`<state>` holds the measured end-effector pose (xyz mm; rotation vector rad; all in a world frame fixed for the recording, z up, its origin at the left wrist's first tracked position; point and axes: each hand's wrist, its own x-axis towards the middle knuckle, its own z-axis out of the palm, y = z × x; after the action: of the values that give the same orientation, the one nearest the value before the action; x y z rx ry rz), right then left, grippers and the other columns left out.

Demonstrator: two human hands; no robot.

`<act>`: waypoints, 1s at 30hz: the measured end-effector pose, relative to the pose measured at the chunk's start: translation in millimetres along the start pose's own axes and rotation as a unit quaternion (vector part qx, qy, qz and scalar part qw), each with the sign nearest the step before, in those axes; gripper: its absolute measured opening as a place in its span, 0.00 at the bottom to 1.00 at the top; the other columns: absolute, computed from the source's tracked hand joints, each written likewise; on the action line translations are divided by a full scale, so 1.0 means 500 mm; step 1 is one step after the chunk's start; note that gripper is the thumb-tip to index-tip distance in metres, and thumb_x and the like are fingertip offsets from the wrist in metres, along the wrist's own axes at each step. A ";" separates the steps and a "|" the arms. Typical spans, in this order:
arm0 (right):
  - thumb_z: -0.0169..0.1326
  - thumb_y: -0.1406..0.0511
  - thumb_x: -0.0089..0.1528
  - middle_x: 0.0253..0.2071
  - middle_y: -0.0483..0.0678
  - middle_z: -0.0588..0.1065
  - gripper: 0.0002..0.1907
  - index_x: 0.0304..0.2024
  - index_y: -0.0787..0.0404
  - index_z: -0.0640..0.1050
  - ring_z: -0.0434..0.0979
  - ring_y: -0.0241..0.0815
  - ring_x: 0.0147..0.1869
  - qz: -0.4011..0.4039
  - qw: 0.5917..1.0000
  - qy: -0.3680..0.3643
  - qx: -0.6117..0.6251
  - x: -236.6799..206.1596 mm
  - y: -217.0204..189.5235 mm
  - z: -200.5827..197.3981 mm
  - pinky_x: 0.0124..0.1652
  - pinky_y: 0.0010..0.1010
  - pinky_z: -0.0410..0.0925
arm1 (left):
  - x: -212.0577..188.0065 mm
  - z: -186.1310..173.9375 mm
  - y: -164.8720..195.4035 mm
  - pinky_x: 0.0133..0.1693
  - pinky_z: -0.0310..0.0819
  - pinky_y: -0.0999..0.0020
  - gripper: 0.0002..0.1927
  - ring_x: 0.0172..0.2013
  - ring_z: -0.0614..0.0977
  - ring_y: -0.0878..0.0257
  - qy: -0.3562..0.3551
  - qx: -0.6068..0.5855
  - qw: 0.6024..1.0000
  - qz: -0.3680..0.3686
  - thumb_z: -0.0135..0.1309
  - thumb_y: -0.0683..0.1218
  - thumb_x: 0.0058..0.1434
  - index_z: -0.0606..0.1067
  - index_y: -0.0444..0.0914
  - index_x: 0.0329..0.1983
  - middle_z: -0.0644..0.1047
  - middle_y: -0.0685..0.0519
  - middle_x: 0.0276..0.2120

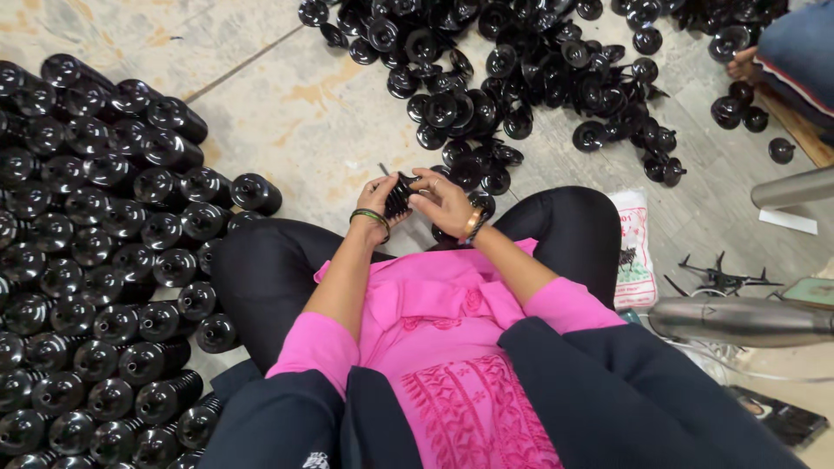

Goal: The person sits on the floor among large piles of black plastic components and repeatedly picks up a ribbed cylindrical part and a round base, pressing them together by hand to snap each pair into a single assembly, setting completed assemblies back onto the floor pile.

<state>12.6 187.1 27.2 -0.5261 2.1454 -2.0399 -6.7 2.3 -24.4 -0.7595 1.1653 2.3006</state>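
Both hands close their grip on one small black ribbed part [399, 194], held in the air just above the knees: the left hand [376, 196] cups it from the left side with the fingers curled round it, and the right hand [443, 201] pinches it from the right with thumb and fingertips, so neither hand is free. A thin dark pin or stem seems to stick up from the part near the left fingers, though it is too small to be sure of. The person sits cross-legged on the floor [295, 122], with a stacked bank of black bottles [95, 252] lying on their sides close by the left knee and a loose heap of black caps [512, 78] spread on the floor ahead. As I judge it, the likeliest slip is the part twisting out of the fingertip pinch, since it is small, glossy and held only at its edges; it would drop between the legs or roll into the loose heap, where it would be hard to tell from the rest. A careless left elbow or knee could also nudge the stacked bottles, which lie round-sided and might roll. A white printed bag [636, 252] and a small black spidery piece [719, 278] lie by the right knee, and another person's foot [744, 64] rests near the heap at the far right, close enough to scatter the caps.
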 end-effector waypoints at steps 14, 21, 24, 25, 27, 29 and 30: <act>0.59 0.71 0.64 0.45 0.50 0.81 0.13 0.51 0.71 0.80 0.82 0.34 0.45 0.138 0.986 0.046 0.085 0.004 0.043 -0.042 0.47 0.26 0.77 | -0.049 0.013 0.011 0.35 0.86 0.58 0.19 0.39 0.83 0.61 -0.022 0.046 0.997 0.050 0.64 0.54 0.58 0.73 0.45 0.49 0.78 0.56 0.41; 0.60 0.68 0.67 0.38 0.49 0.80 0.11 0.47 0.72 0.81 0.78 0.34 0.37 0.216 0.959 0.032 0.181 -0.004 0.050 -0.053 0.40 0.24 0.75 | -0.058 0.019 0.000 0.36 0.84 0.65 0.21 0.38 0.83 0.65 -0.065 0.106 0.988 0.094 0.66 0.51 0.57 0.73 0.46 0.51 0.79 0.56 0.41; 0.60 0.67 0.66 0.36 0.48 0.80 0.10 0.45 0.70 0.80 0.79 0.33 0.35 0.220 0.965 0.045 0.137 -0.014 0.059 -0.048 0.38 0.24 0.74 | -0.063 0.019 -0.010 0.34 0.76 0.68 0.22 0.36 0.80 0.65 -0.054 0.209 0.961 0.176 0.69 0.48 0.60 0.74 0.42 0.54 0.78 0.54 0.40; 0.59 0.67 0.66 0.37 0.47 0.80 0.11 0.46 0.70 0.80 0.80 0.32 0.36 0.209 0.970 0.044 0.112 -0.016 0.060 -0.044 0.38 0.23 0.75 | -0.063 0.018 -0.011 0.35 0.78 0.67 0.22 0.37 0.81 0.66 -0.055 0.190 0.968 0.156 0.68 0.49 0.59 0.74 0.43 0.53 0.78 0.54 0.40; 0.58 0.65 0.66 0.38 0.45 0.81 0.11 0.46 0.68 0.80 0.81 0.30 0.37 0.186 0.980 0.043 0.061 -0.016 0.063 -0.035 0.39 0.22 0.75 | -0.057 0.017 -0.010 0.36 0.82 0.65 0.22 0.37 0.83 0.67 -0.059 0.150 0.980 0.116 0.66 0.52 0.58 0.72 0.44 0.51 0.79 0.55 0.40; 0.58 0.65 0.67 0.38 0.45 0.81 0.12 0.48 0.68 0.81 0.80 0.30 0.38 0.142 0.987 0.065 0.034 -0.014 0.061 -0.022 0.39 0.22 0.75 | -0.045 0.019 -0.007 0.35 0.85 0.61 0.22 0.36 0.82 0.65 -0.041 0.105 0.991 0.071 0.62 0.58 0.58 0.70 0.44 0.48 0.77 0.56 0.38; 0.58 0.65 0.67 0.38 0.45 0.81 0.12 0.49 0.68 0.81 0.80 0.30 0.38 0.118 0.990 0.077 0.020 -0.012 0.059 -0.014 0.39 0.22 0.74 | -0.037 0.020 -0.004 0.35 0.86 0.59 0.23 0.35 0.82 0.65 -0.033 0.083 0.995 0.051 0.59 0.61 0.58 0.69 0.44 0.47 0.76 0.56 0.37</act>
<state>11.4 196.2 -2.3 -0.1055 2.1239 -2.0447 5.5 9.3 -8.8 -0.5724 1.3730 2.2565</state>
